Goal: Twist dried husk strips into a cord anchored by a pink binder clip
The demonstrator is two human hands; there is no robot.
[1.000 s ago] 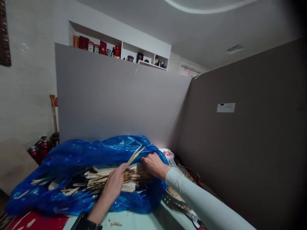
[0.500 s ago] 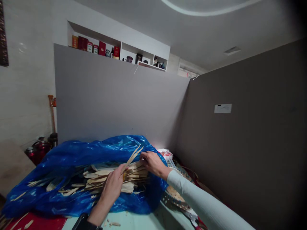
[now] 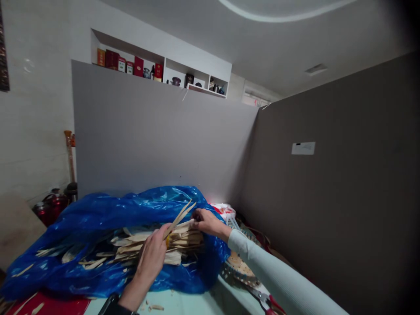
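Observation:
A thick bundle of dry, pale husk strips (image 3: pixel 187 239), which look like corn husks, lies in an open blue plastic bag (image 3: pixel 92 214). My left hand (image 3: pixel 154 253) is closed over the bundle's near side, with a couple of narrow husk strips (image 3: pixel 180 215) sticking up from its fingers. A bit of yellow shows by those fingers, perhaps a tie. At the bundle's right end, my right hand (image 3: pixel 210 223) pinches the tip of a husk strip; its fingertips are partly hidden. Looser husk pieces (image 3: pixel 95 262) are scattered in the bag to the left.
Right of the bag stands a woven basket (image 3: pixel 241 267), with red-handled pliers or cutters (image 3: pixel 265 302) in front of it. Husk scraps (image 3: pixel 154 307) lie on the pale green tabletop (image 3: pixel 183 304). A red sheet (image 3: pixel 55 305) is at the near left. Grey panels (image 3: pixel 157 131) rise behind.
Both hands stay at the bundle with almost the same grip. My right wrist has shifted very slightly, and the whole view has drifted a little.

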